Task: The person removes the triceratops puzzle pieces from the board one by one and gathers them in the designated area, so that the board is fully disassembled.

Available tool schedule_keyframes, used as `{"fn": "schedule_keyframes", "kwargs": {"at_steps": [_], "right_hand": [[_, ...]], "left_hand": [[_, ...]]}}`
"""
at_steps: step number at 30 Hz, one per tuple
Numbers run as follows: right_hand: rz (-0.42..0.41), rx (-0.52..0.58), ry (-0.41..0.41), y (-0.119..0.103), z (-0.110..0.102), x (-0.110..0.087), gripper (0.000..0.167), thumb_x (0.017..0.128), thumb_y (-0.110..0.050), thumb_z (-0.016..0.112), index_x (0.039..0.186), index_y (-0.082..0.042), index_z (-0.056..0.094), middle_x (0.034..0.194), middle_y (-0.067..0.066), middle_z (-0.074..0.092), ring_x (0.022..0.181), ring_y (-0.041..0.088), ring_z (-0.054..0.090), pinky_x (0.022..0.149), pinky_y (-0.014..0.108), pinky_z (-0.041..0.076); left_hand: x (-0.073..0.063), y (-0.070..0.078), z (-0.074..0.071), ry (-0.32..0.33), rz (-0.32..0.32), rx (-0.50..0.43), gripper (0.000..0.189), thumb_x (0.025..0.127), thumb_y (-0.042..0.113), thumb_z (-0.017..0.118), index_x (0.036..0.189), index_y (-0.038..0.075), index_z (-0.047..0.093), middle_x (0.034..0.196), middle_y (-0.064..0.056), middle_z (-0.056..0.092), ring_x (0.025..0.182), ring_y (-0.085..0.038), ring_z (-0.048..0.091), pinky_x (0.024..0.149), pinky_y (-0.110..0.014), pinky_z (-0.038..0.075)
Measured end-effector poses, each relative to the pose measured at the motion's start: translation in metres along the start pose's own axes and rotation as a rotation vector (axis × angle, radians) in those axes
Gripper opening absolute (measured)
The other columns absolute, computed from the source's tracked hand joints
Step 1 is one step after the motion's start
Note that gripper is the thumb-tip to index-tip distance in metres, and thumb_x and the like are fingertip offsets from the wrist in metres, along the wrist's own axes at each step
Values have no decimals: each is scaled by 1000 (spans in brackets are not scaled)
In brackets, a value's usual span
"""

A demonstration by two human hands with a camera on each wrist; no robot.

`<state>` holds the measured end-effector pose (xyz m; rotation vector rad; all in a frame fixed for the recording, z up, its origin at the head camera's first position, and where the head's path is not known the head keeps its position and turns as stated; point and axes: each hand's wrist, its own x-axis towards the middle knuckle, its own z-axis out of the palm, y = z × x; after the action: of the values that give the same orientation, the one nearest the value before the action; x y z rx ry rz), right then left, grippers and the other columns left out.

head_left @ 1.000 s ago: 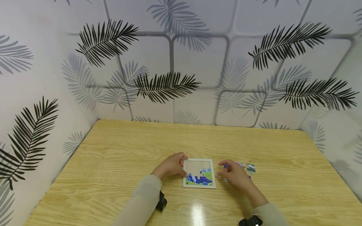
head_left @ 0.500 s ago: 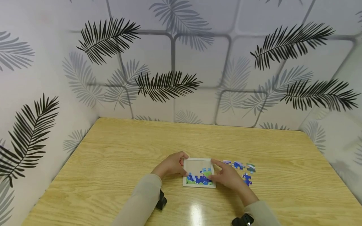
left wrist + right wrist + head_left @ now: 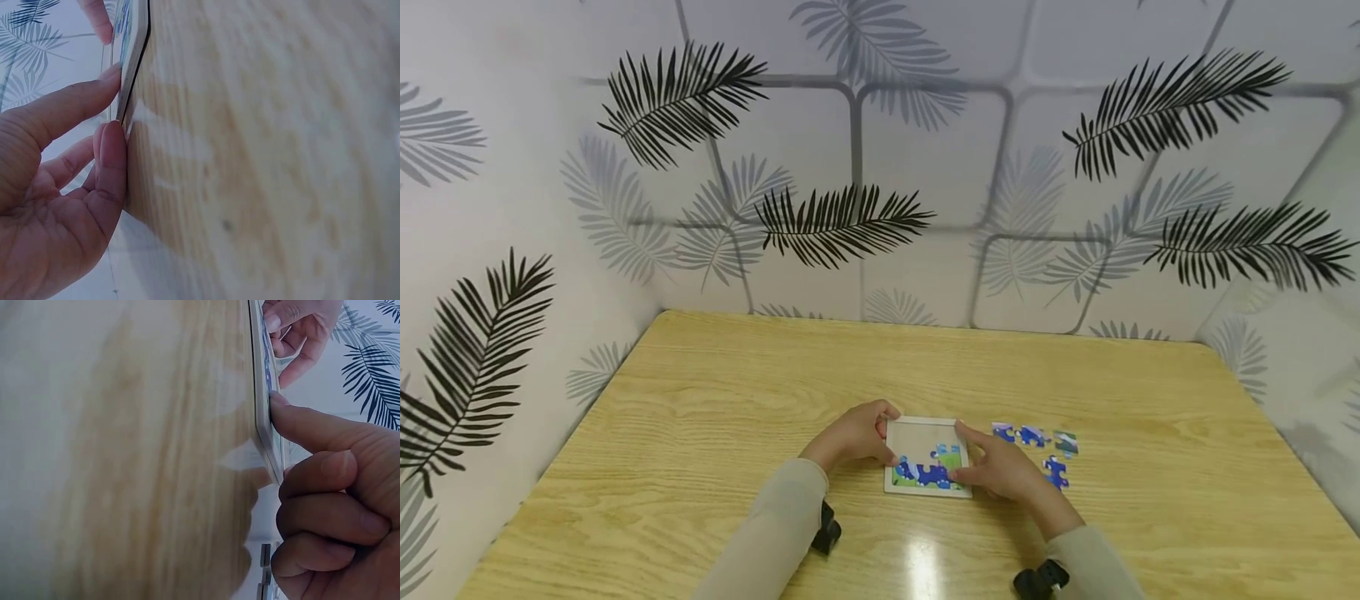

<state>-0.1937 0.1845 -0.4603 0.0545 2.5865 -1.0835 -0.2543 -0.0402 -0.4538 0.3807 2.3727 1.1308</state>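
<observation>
A square puzzle board [image 3: 917,435] with a pale rim lies on the table, its lower part filled with blue and green picture pieces [image 3: 931,475]. My left hand [image 3: 852,436] grips the board's left side, thumb on top and fingers at the edge; the left wrist view shows its fingertips at the board's side [image 3: 134,59]. On the opposite side, my right hand [image 3: 1006,468] holds the board between thumb and index finger. In the right wrist view the thumb [image 3: 312,425] rests on the board and the other fingers are curled.
Several loose puzzle pieces [image 3: 1032,436] lie on the wooden table [image 3: 760,383] to the right of the board, one dark blue piece [image 3: 1056,472] close behind the right hand. A wall [image 3: 925,275] with a leaf pattern stands at the table's back edge.
My right hand has moved left from over the loose pieces onto the board's right side, uncovering those pieces. The left hand has stayed on the left edge.
</observation>
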Motion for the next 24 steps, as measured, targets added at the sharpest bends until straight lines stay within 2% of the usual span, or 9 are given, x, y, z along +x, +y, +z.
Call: {"fn": "schedule_keyframes", "kwargs": {"at_steps": [2,5,7,9,11,16,20,23,24], "right_hand": [[0,-4,-8,-1,-3,-2,78,81,-24,75,147,-19,34,65,4,51,41,12,35,44,25,32],[-16,9,-8,-1,-6,-5,77,81,-24,75,147,-18,35,98,14,62,41,12,35,44,26,34],[-23,21,-9,-1,-6,-6,76,82,-23,74,147,-17,35,121,19,55,41,12,35,44,26,35],[-20,30,-14,-1,-5,-6,76,82,-22,74,147,-16,35,129,21,50,41,11,35,45,26,35],[-17,35,-17,-2,-4,-6,76,82,-21,74,147,-17,34,131,21,48,41,11,34,45,26,35],[-28,51,-23,-3,-1,-7,76,82,-21,74,147,-17,35,119,18,56,41,11,35,45,26,36],[-32,57,-30,-2,-3,-7,76,83,-22,73,147,-18,34,86,9,61,41,11,34,45,25,35],[-32,51,-38,0,-5,-8,76,84,-23,72,148,-18,32,58,2,47,40,10,33,45,24,33],[-33,48,-38,1,-6,-8,76,84,-23,72,148,-18,32,55,1,44,40,10,34,45,24,33]], "left_hand": [[1,2,0,-3,-2,1,61,71,4,82,124,8,53,80,-4,44,70,-17,41,62,-29,34],[3,4,0,-10,9,10,61,71,4,82,124,7,53,79,-4,44,70,-17,41,62,-29,34],[4,4,0,-16,21,21,61,71,4,82,125,6,52,79,-4,44,70,-17,41,63,-29,34],[4,3,0,-20,30,25,61,71,4,82,125,5,52,79,-4,44,69,-17,41,63,-29,34],[4,0,-1,-28,43,29,61,71,4,81,125,4,52,78,-4,44,69,-17,41,64,-29,34],[3,0,-8,-61,62,52,64,73,7,80,130,3,51,75,-3,46,65,-15,41,63,-28,35],[6,9,-10,-75,35,85,62,76,9,78,131,3,50,73,-3,51,60,-14,45,60,-25,37],[8,16,-5,-58,37,59,55,78,9,77,127,3,53,76,-3,53,60,-14,47,59,-24,39],[9,18,-3,-53,45,38,52,78,9,77,125,3,55,77,-3,53,61,-14,47,60,-24,40]]}}
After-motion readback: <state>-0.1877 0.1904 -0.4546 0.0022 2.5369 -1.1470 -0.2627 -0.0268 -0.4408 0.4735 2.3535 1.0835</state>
